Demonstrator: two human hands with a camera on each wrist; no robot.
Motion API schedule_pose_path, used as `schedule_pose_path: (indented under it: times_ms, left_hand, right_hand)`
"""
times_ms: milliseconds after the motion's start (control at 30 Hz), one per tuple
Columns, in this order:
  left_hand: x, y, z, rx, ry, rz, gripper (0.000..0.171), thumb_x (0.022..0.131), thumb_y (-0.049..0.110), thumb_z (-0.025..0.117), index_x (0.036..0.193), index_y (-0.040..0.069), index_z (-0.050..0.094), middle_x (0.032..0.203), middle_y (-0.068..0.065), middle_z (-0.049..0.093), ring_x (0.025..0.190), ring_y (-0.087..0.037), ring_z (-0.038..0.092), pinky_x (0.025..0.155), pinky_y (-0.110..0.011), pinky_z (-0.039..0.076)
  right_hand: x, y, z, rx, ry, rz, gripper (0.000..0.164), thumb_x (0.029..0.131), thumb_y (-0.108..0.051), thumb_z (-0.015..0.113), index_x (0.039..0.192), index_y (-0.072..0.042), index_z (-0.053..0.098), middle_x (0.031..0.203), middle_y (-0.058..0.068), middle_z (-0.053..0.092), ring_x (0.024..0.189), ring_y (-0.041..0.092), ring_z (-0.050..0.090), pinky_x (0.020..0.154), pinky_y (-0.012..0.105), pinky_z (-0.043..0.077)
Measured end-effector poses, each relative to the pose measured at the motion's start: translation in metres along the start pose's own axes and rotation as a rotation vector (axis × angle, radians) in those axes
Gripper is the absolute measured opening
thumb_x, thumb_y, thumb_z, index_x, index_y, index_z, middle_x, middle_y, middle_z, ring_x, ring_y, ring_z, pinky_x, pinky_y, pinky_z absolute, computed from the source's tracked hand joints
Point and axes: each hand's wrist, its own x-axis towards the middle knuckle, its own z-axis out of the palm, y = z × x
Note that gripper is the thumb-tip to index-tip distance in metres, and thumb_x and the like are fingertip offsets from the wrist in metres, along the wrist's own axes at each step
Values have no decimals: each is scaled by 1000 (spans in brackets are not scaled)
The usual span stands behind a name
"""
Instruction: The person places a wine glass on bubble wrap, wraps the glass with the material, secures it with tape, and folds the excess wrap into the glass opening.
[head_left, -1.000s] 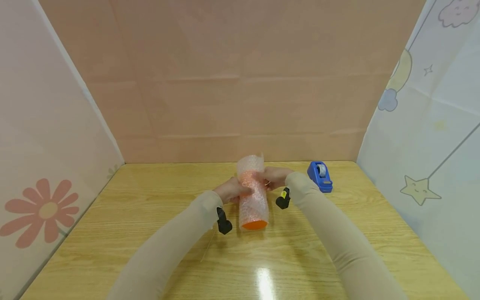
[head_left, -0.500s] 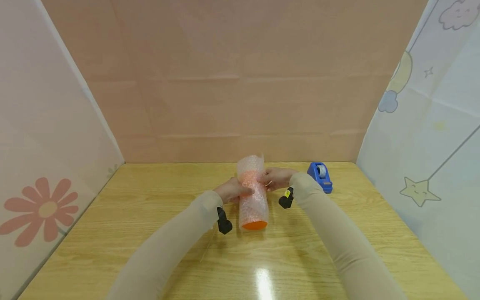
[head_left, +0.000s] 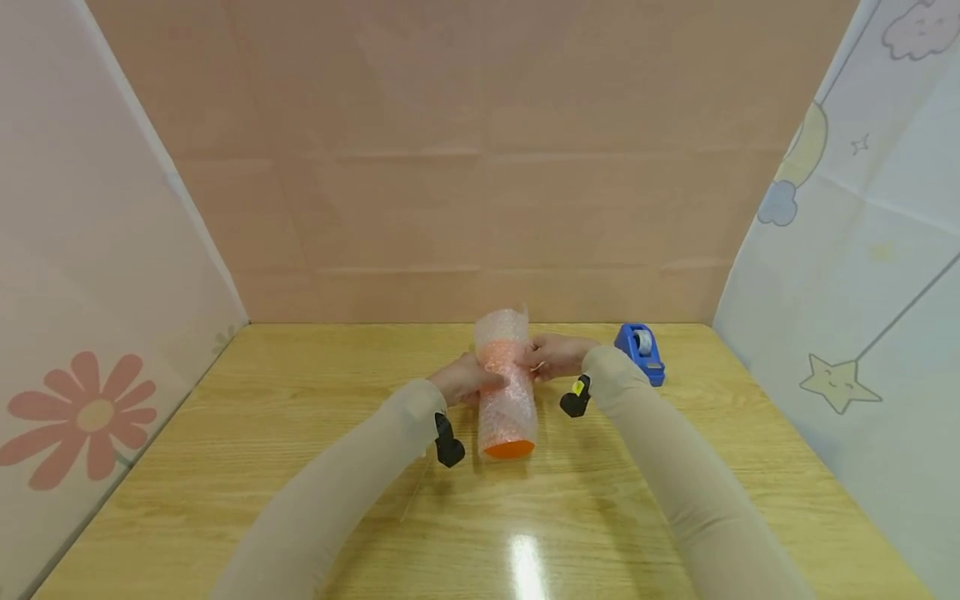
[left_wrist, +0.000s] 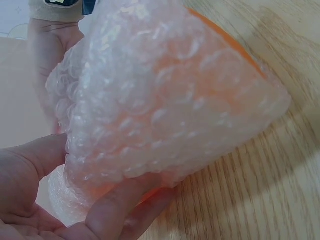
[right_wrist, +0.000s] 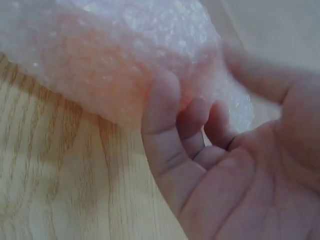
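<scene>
A bundle of bubble wrap (head_left: 507, 417) rolled round an orange object lies lengthwise on the table. The orange end (head_left: 510, 451) shows at its near opening; the rest of the object shows only through the wrap. From the left, my left hand (head_left: 462, 379) grips the roll's middle, thumb on top and fingers low on its side in the left wrist view. Slightly farther up, my right hand (head_left: 558, 356) holds the opposite side. In the right wrist view its curled fingers (right_wrist: 162, 105) meet the wrap, with the thumb (right_wrist: 255, 75) over the top.
A blue tape dispenser (head_left: 641, 354) with a roll of tape stands at the back right, just beyond the right sleeve. A thin pale strip (head_left: 414, 493) lies beside the left forearm. Fabric panels enclose the wooden table (head_left: 315, 367) at the back and both sides.
My right hand has shifted slightly to the right along the roll's side, its wrist turning a little. The left hand and the bundle have stayed in place.
</scene>
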Motion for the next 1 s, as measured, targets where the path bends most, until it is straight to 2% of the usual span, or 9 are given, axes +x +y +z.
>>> schedule_pose_path:
  times_ms: [133,300,367,433,533,600,700,767,1000]
  left_hand:
    - [-2,-2,-1,15,-7,10,55,90,12,69,134,-2,39,125,-18,56,109,-32,61,94,-45,53]
    - [-1,-5,-2,33,-21,28,52,91,12,67,132,-4,41,124,-19,57,109,-32,62,92,-45,53]
    - [-2,-5,-2,25,-26,33,52,91,12,67,133,-4,41,124,-19,57,108,-32,62,92,-45,54]
    - [-2,-4,-2,22,-26,33,52,91,12,67,133,-4,40,123,-19,58,107,-32,63,91,-45,54]
    - [-2,-2,-2,21,-26,31,54,91,12,68,133,-3,39,123,-18,57,107,-31,63,91,-45,54]
    - [-2,-2,-2,18,-28,35,55,90,12,68,134,-4,38,123,-18,56,107,-31,62,91,-45,54]
    - [-1,-1,-2,1,-35,42,55,91,11,67,135,-4,37,124,-19,55,108,-32,62,91,-45,54]
    - [-1,-2,-2,-10,-42,47,55,91,10,66,136,-4,36,126,-20,55,109,-33,61,91,-46,54]
    - [0,-4,-3,2,-54,55,55,92,11,65,138,0,37,127,-18,56,111,-33,61,94,-48,52]
  right_hand:
    - [-2,4,2,25,25,8,18,102,-17,48,111,-3,39,100,9,48,86,19,54,84,30,52]
    - [-1,9,1,28,40,13,20,99,-12,51,111,-4,38,106,10,46,90,22,54,88,33,51]
    - [0,11,-2,60,47,34,27,101,-17,50,119,-1,38,105,10,47,89,22,55,87,33,52]
    - [-1,13,-4,108,77,70,42,102,-25,48,132,0,31,110,12,45,92,22,55,87,34,53]
    - [-5,14,-5,191,110,132,63,102,-35,47,148,-5,16,129,20,40,103,26,55,92,39,53]
    - [-8,16,-5,232,83,151,69,102,-38,44,152,-9,7,142,28,32,115,34,54,97,44,51]
    - [-10,18,-3,261,-1,141,65,104,-37,39,154,-8,8,148,36,27,126,44,48,100,49,48]
    - [-10,19,-1,274,-39,124,61,105,-34,37,153,-5,11,147,38,28,127,47,47,98,50,48]
    - [-4,18,10,286,-29,125,54,104,-24,43,145,5,25,133,32,44,108,35,61,84,40,57]
